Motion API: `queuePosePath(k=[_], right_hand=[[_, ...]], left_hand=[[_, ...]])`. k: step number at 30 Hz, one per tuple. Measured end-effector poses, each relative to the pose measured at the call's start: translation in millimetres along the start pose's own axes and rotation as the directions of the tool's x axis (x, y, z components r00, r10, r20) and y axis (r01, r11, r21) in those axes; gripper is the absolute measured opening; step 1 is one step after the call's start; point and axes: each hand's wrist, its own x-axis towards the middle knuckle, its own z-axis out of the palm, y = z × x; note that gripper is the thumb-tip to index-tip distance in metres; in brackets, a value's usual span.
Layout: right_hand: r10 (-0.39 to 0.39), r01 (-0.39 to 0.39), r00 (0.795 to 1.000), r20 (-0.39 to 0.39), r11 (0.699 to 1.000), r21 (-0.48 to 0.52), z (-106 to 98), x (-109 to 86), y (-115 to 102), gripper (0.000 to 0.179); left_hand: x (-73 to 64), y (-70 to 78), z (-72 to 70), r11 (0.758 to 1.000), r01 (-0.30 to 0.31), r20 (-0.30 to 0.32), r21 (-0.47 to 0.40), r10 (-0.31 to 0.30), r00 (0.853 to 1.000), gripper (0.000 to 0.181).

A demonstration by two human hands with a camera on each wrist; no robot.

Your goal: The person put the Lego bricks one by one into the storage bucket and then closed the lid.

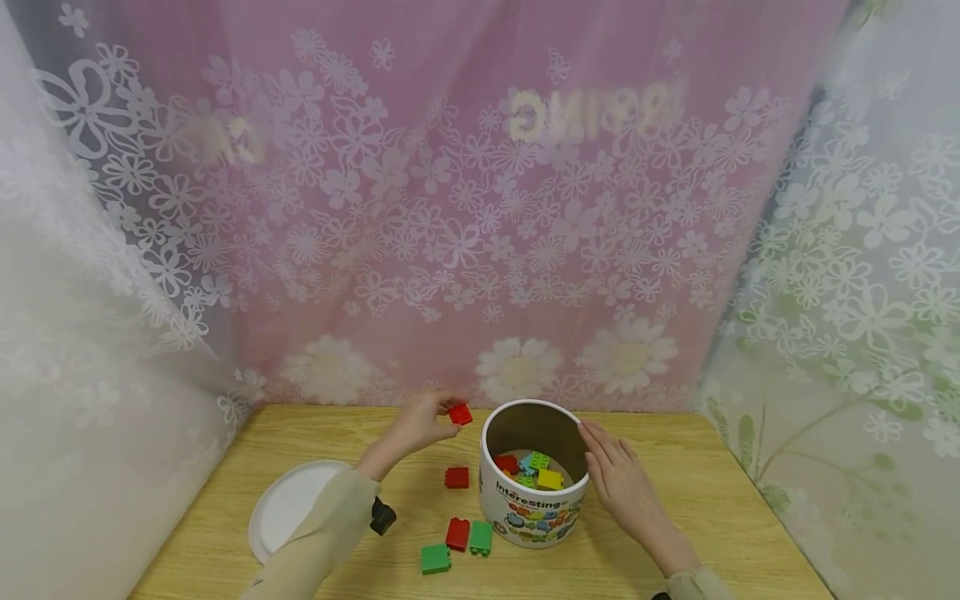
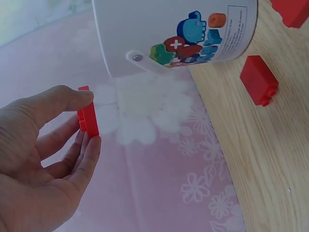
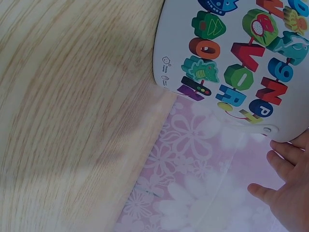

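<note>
Above the pale wood-grain desk (image 1: 712, 500), our left grip (image 1: 420, 422) pinches a red plastic brick (image 1: 461, 414); our right grip (image 1: 621, 482), unclenched, touches the round white printed tub (image 1: 528, 533)

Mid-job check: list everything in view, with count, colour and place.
wood-grain table: 1, light brown, under everything
white cylindrical printed tub: 1, white, on the table
mixed toy blocks: count unclear, several colours including yellow, inside the tub
red plastic blocks: 2, red, on the table, left of the tub
green plastic blocks: 2, green, on the table, front-left of the tub
held red plastic block: 1, red, beside the tub's rim
round white disc: 1, white, table's left side
pink floral curtain: 1, pink, behind
pale floral curtains: 2, whitish, either side
beige sleeves: 2, beige, forearms
left grip: 1, bare, pinching the held block
right grip: 1, bare, at the tub's rim
</note>
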Motion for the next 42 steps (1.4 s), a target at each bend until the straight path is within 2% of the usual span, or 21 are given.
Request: queuePosePath(k=[5,12,24,31,34,42], right_hand=[[0.000,0.000,1.000,-0.001,1.000,-0.004,0.7,-0.2,0.7,0.046],[0.000,0.000,1.000,-0.002,1.000,-0.009,2.5,-0.3,2.4,0.046],[0.005,-0.005,1.000,-0.007,1.000,0.000,1.0,-0.4,0.6,0.047],[0.004,-0.004,1.000,-0.014,1.000,-0.005,1.2,-0.3,0.1,0.049],[0.009,-0.009,1.000,-0.010,1.000,-0.001,1.3,-0.3,0.3,0.049],[0.014,-0.014,1.000,-0.006,1.000,0.002,3.0,-1.2,1.9,0.051]], left_hand=[[7.2,10.1,3.4,0.999,-0.047,-0.004,0.009,0.047,0.999,0.045],[18.7,24.4,12.6,0.994,-0.108,0.002,0.016,0.108,0.994,0.042],[32.3,42.4,35.9,0.992,-0.120,0.033,-0.025,0.121,0.992,0.039],[35.2,50.3,51.6,0.992,-0.121,0.053,0.031,0.120,0.991,0.037],[36.3,50.7,57.8,0.992,-0.115,0.067,0.043,0.112,0.991,0.037],[38.4,43.9,70.8,0.997,-0.078,0.094,-0.008,0.078,0.993,0.038]])
